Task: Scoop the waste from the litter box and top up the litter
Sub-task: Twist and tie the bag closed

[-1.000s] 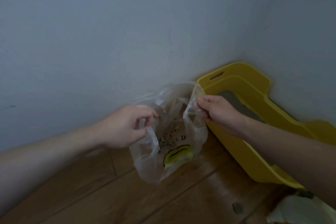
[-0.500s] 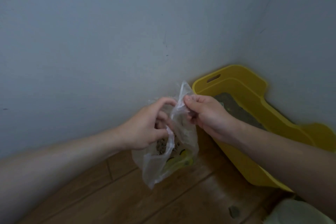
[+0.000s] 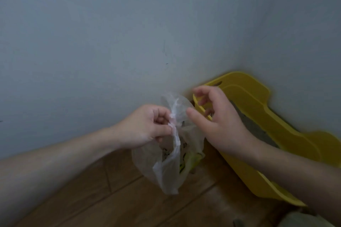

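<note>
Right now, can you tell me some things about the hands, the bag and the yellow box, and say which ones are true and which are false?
1. The left hand pinches the gathered top of the plastic bag. True.
2. The right hand grips the bag tightly. False: its fingers are spread open beside the bag.
3. The litter box is yellow and sits in the wall corner. True.
4. The bag lies flat on the wooden floor. False: it hangs from the left hand.

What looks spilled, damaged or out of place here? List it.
Little stands out. A small dark bit lies loose on the wooden floor near the yellow litter box; it may be stray litter. The plastic bag, gathered in the left hand, shows no visible tear or spill.
</note>
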Demonstrator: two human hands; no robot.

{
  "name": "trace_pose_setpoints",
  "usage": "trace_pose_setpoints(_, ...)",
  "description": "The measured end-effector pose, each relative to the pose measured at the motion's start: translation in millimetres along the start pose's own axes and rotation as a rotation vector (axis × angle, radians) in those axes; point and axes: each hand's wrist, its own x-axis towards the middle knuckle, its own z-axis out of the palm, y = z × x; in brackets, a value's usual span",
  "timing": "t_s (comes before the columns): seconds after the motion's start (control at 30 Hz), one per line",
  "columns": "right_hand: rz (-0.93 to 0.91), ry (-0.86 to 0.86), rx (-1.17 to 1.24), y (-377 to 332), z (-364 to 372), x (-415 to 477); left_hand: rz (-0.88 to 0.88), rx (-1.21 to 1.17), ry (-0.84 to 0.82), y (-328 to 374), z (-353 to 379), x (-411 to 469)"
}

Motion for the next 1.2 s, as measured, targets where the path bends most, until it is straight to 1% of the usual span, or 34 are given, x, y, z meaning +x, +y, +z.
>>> trace_pose_setpoints(0.03, -0.186, -0.075, -0.100, -4, -8, 1, -0.003, 0.000, -0.018, 6, -5, -1)
trace_pose_setpoints(0.07, -0.327, -0.185, -0.184, -7, -13, 3, -0.001, 0.007, -0.035, 11, -11, -2)
trace_pose_setpoints(0.1, -0.398, -0.301, -0.264, -8, -14, 4, 0.004, 0.016, -0.053, 17, -16, -3)
trace_pose_setpoints(0.13, -0.415, -0.399, -0.329, -9, -11, 6, 0.014, 0.020, -0.069, 22, -21, -3)
trace_pose_setpoints(0.17, -0.404, -0.454, -0.369, -10, -7, 9, 0.023, 0.020, -0.078, 26, -25, -2)
trace_pose_setpoints(0.2, -0.374, -0.465, -0.378, -9, -2, 11, 0.034, 0.009, -0.083, 30, -27, -1)
trace_pose_setpoints(0.3, -0.282, -0.380, -0.291, -4, 9, 17, 0.057, -0.084, -0.065, 38, -29, 2)
trace_pose_setpoints(0.33, -0.294, -0.330, -0.259, -1, 11, 20, 0.067, -0.117, -0.047, 39, -28, 3)
trace_pose_setpoints(0.4, -0.378, -0.199, -0.241, 4, 15, 25, 0.097, -0.169, -0.004, 40, -24, 5)
trace_pose_setpoints(0.47, -0.391, -0.101, -0.202, 7, 17, 29, 0.129, -0.227, 0.064, 42, -19, 6)
trace_pose_setpoints(0.57, -0.288, -0.049, -0.060, 12, 20, 34, 0.181, -0.324, 0.205, 47, -11, 6)
trace_pose_setpoints(0.63, -0.168, -0.059, 0.074, 7, 18, 34, 0.222, -0.259, 0.309, 52, -14, 3)
trace_pose_setpoints(0.7, -0.070, -0.089, 0.222, -3, 16, 36, 0.285, -0.090, 0.348, 55, -21, 2)
trace_pose_setpoints(0.73, -0.055, -0.095, 0.263, -9, 16, 37, 0.344, 0.010, 0.334, 59, -25, 1)
trace_pose_setpoints(0.83, -0.048, -0.037, 0.268, -23, 18, 44, 0.503, 0.348, 0.258, 70, -29, -2)
trace_pose_setpoints(0.9, -0.058, -0.031, 0.260, -25, 20, 47, 0.551, 0.501, 0.212, 77, -26, -2)
trace_pose_setpoints(0.93, -0.075, -0.047, 0.254, -25, 21, 48, 0.553, 0.531, 0.193, 80, -24, 0)
trace_pose_setpoints(1.0, -0.144, -0.126, 0.248, -27, 22, 47, 0.537, 0.488, 0.148, 81, -19, 5)
trace_pose_setpoints(1.07, -0.209, -0.219, 0.244, -30, 22, 44, 0.507, 0.373, 0.129, 78, -16, 11)
trace_pose_setpoints(1.1, -0.198, -0.263, 0.295, -30, 22, 41, 0.494, 0.308, 0.138, 75, -16, 14)
trace_pose_setpoints(1.13, -0.150, -0.300, 0.403, -31, 22, 38, 0.483, 0.257, 0.158, 72, -15, 17)
trace_pose_setpoints(1.2, -0.003, -0.329, 0.649, -33, 18, 34, 0.480, 0.219, 0.210, 68, -14, 19)
